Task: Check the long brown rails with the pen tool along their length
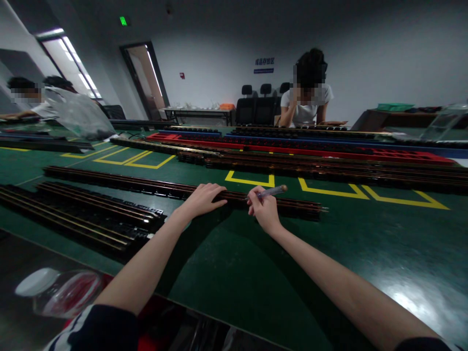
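A long black rail [120,181] with copper-coloured strips lies across the green table in front of me. My left hand [203,199] rests flat on this rail, its fingers stretched and thumb apart. Just to the right, my right hand [263,208] grips a clear-barrelled pen [272,191], which is tilted with its rear end up and to the right. The pen's tip is down at the rail, mostly hidden by my fingers. Beyond my right hand, the rail's end [318,209] shows thin metal strips sticking out.
More black rails [84,209] lie at the near left. Red racks [310,152] and a stack of copper-striped rails [329,168] cross the far side. A plastic bag [82,114] stands far left; a lidded jar [66,292] is below left. A person [307,97] sits opposite.
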`<state>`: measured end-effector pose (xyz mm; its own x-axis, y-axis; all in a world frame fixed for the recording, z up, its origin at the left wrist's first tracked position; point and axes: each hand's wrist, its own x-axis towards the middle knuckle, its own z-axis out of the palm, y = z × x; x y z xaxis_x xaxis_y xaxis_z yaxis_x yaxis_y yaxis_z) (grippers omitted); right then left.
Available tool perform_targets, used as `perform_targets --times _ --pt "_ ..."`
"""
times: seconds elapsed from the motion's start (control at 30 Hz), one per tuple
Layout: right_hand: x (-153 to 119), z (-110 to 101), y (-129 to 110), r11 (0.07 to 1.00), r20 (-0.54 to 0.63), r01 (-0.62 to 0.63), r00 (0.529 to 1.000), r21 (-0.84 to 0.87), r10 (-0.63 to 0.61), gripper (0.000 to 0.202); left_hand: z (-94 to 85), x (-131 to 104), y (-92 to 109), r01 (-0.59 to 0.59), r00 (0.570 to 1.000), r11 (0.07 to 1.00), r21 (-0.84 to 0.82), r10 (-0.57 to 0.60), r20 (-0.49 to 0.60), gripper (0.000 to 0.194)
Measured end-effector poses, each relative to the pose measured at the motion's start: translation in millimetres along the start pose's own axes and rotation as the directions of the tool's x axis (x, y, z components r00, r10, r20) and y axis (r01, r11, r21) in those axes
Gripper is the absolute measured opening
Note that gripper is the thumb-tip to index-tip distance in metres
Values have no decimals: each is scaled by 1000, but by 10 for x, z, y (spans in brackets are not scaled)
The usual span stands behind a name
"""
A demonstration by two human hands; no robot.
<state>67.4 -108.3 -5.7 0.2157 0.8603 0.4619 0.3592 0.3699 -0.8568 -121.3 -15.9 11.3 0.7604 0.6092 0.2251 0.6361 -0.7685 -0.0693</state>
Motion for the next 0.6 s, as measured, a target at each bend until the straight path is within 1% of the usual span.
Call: perform_targets --times 0.6 --pt "-9 -15 -38 1000 17 -6 1000 -20 6 25 -5 -4 3 0 1000 1000 -17 0 -8 40"
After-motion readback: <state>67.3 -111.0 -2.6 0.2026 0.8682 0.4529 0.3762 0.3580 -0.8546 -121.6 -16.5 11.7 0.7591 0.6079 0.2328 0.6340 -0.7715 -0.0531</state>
